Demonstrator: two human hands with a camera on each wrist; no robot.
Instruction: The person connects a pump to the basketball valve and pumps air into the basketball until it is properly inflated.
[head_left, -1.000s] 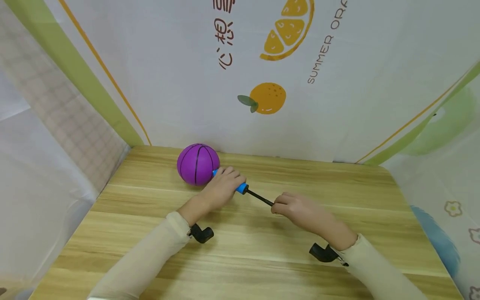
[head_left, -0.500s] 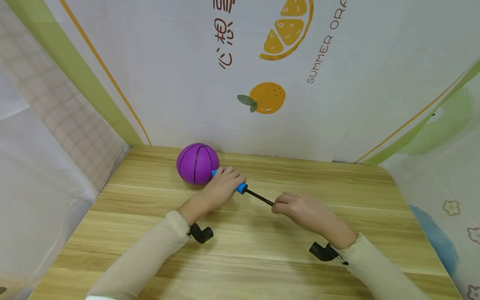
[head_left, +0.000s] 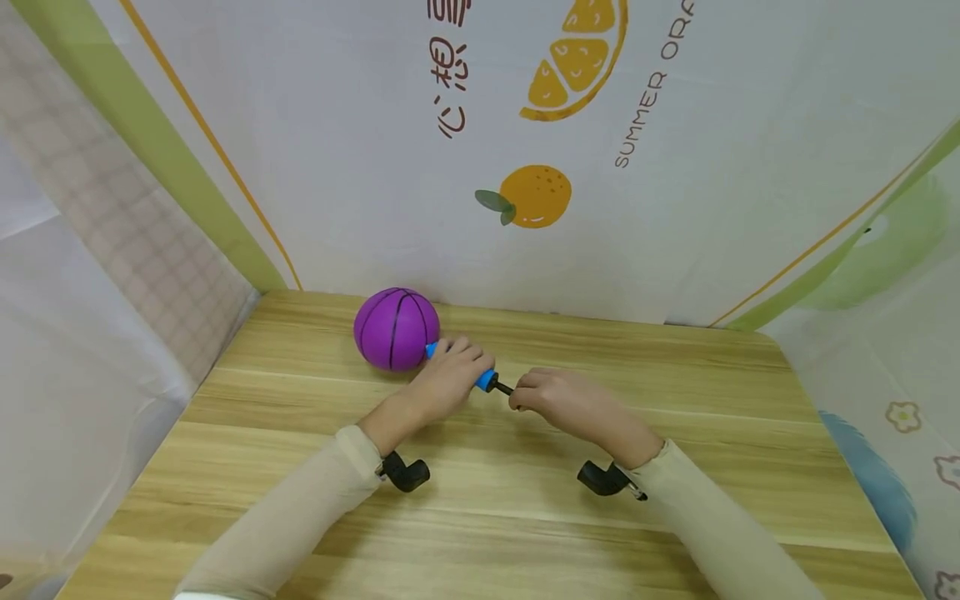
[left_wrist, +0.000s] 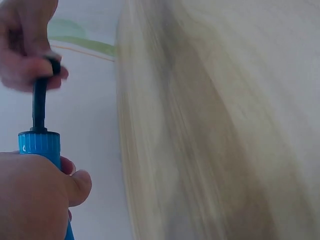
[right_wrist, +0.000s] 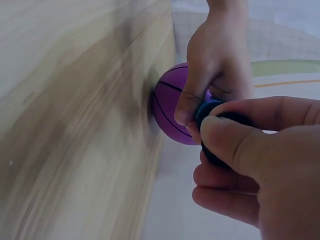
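Note:
A purple ball (head_left: 393, 329) with black seam lines sits toward the back left of the table. My left hand (head_left: 448, 379) grips the blue barrel of a hand pump (head_left: 487, 380), whose far end meets the ball's right side. Whether a needle enters the ball is too small to tell. At the pump's other end, my right hand (head_left: 566, 404) holds the black handle, with a short length of black rod showing between the hands. In the left wrist view the blue barrel (left_wrist: 40, 144) and black rod (left_wrist: 39, 107) stand out. The right wrist view has thumb and fingers around the black handle (right_wrist: 215, 150).
The wood-grain table (head_left: 480, 533) extends on all sides of the hands. A white cloth (head_left: 360, 167) printed with oranges hangs right behind its back edge. Black camera mounts (head_left: 405, 473) stick out from both wrists above the tabletop.
My right hand has moved left and slightly up toward my left hand, pushing the rod in, so less of it shows. The left hand and the ball have hardly shifted.

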